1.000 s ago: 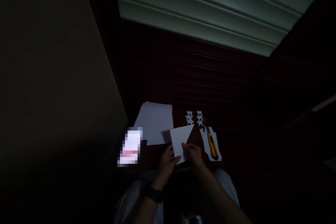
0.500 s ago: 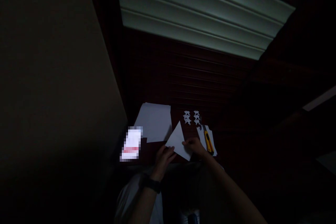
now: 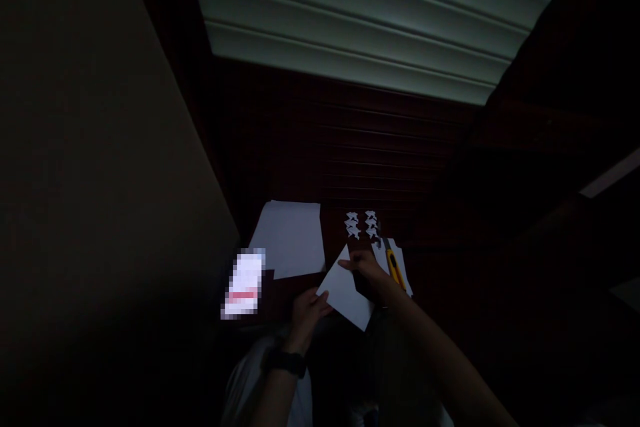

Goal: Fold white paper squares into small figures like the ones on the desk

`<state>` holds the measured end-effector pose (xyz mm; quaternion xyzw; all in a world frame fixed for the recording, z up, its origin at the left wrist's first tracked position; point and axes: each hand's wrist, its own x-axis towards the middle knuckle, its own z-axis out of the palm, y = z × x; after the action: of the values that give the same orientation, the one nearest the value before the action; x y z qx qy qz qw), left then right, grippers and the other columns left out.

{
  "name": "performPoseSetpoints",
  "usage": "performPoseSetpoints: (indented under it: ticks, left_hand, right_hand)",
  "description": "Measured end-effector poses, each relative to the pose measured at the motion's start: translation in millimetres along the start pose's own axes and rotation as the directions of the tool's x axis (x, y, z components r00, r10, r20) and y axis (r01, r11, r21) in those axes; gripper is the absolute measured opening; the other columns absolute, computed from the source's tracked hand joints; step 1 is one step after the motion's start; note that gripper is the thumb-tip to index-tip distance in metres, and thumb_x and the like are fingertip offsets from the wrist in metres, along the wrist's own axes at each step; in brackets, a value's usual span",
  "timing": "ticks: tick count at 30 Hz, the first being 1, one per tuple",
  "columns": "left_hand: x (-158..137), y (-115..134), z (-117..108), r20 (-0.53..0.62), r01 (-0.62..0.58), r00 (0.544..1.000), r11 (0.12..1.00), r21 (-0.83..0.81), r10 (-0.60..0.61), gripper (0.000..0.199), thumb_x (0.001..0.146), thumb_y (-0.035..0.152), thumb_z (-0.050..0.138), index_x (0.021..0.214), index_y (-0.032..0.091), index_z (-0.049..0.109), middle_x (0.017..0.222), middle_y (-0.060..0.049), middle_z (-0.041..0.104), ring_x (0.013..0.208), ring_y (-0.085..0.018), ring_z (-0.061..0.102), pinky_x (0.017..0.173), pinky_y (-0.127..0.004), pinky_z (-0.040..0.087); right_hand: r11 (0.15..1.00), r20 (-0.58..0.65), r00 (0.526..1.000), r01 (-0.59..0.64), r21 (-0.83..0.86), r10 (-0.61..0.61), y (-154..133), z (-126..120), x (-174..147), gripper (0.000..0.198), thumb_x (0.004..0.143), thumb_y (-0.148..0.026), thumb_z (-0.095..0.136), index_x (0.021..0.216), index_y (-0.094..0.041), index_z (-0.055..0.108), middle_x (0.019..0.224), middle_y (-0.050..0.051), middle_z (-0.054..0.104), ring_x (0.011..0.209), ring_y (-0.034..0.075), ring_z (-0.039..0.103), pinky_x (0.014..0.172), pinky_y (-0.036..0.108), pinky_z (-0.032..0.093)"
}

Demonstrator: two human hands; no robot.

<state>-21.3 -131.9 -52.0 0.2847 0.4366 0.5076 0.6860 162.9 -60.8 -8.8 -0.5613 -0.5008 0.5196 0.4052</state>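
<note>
Between my hands is a white sheet of paper (image 3: 347, 290), turned cornerwise, with one corner pointing away from me. My left hand (image 3: 309, 310) pinches its left corner, thumb on top. At the upper right edge my right hand (image 3: 364, 265) grips the paper, thumb lying over the top and the other fingers partly hidden. Just beyond the hands are several small folded paper pieces (image 3: 353, 224) in two columns. A yellow utility knife (image 3: 395, 269) lies right of my right hand on white paper (image 3: 404, 267).
A stack of white paper (image 3: 293, 240) lies at the left on the dark table (image 3: 287, 293). Nearer me is a bright, pixelated rectangle (image 3: 243, 283). A wall (image 3: 100, 147) rises on the left, and a slatted panel (image 3: 350, 27) is behind the table.
My right hand has moved from the paper's right side up toward its far corner. The sheet has come slightly nearer to me, its near corner lower in view. The camera has shifted a little.
</note>
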Motion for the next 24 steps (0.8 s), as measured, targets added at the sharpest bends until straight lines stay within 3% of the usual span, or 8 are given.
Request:
performPoseSetpoints:
  ticks: [13,20,24]
  left_hand:
    - [4,1,-2,-0.022,0.053,0.998,0.997,0.055,-0.051,0.032,0.064,0.027,0.076,0.087,0.007,0.067,0.083,-0.015,0.072,0.075,-0.026,0.070,0.070,-0.037,0.057]
    - [7,-3,-3,-0.025,0.052,0.998,0.997,0.049,-0.051,0.028,0.066,0.025,0.075,0.086,0.007,0.067,0.083,-0.015,0.072,0.076,-0.026,0.069,0.072,-0.039,0.057]
    - [6,-5,-3,-0.042,0.037,0.998,0.999,0.020,-0.036,0.029,0.066,0.025,0.075,0.086,0.007,0.066,0.084,-0.015,0.072,0.079,-0.026,0.069,0.075,-0.040,0.057]
  right_hand:
    - [0.997,-0.220,0.975,-0.010,0.080,0.028,1,4,37,0.018,0.049,-0.026,0.073,0.059,-0.017,0.060,0.065,0.001,0.062,0.065,0.016,0.054,0.061,0.026,0.038]
    - [0.996,-0.238,0.971,-0.014,0.089,0.035,3,6,44,0.021,0.055,-0.032,0.068,0.052,-0.017,0.054,0.054,-0.002,0.055,0.055,0.013,0.048,0.057,0.025,0.035]
    - [0.994,-0.229,0.973,-0.010,0.112,0.035,2,9,46,0.023,0.064,-0.040,0.061,0.061,-0.017,0.057,0.061,0.001,0.060,0.059,0.015,0.052,0.058,0.026,0.037]
